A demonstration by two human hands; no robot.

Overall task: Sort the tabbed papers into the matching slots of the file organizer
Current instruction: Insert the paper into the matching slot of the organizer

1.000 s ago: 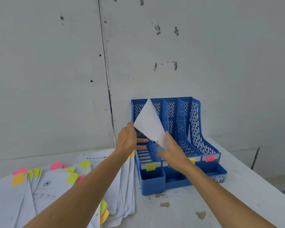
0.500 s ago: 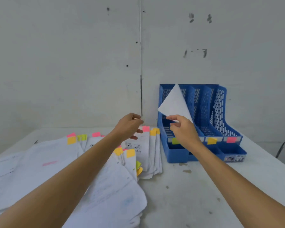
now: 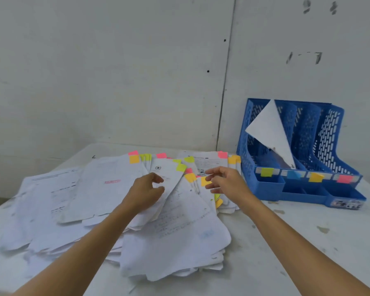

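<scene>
Your left hand (image 3: pixel 145 192) lies over the middle of the tabbed papers (image 3: pixel 175 242), fingers loosely curled on a sheet with a green tab (image 3: pixel 181 167). Whether thumb and finger pinch that sheet cannot be told. Your right hand (image 3: pixel 226 182) hovers just to its right, thumb and fingers parted and loosely bent, tips beside an orange tab (image 3: pixel 206 181), clamping nothing.

The pile fans across the left and middle of the table (image 3: pixel 286 242), its left sheets near the table's left edge. You have bare tabletop on the near right, and a narrow strip between the pile and the file organizer (image 3: pixel 303 190). The organizer stands far right against the wall (image 3: pixel 115 82).

A white sheet (image 3: pixel 269 129) leans in what looks like the leftmost slot, the one marked green. Its foot is hidden behind the front rail. Print on the papers is blurred, many tabs lie buried under other sheets, and the sticker (image 3: pixel 346 204) on the organizer's front cannot be read. Both your forearms are cut off at the near edge of the view.
</scene>
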